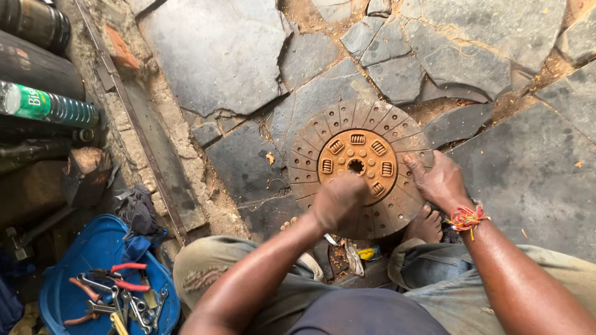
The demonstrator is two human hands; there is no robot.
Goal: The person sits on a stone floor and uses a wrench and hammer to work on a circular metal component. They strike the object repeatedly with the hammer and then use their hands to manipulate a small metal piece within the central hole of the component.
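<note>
A round, rusty clutch disc lies flat on the stone floor in front of my knees. It has a slotted outer ring and an orange-brown hub with several spring windows around a splined centre hole. My left hand is a blurred fist over the disc's lower edge; nothing shows inside it. My right hand rests flat on the disc's right rim with the fingers pointing toward the hub. A red and yellow thread band circles that wrist. My bare feet sit just under the disc's near edge.
A blue tub at lower left holds pliers with red handles and several wrenches. A green plastic bottle and dark cylinders lie at the left edge. A metal rail runs diagonally between them and the cracked stone slabs.
</note>
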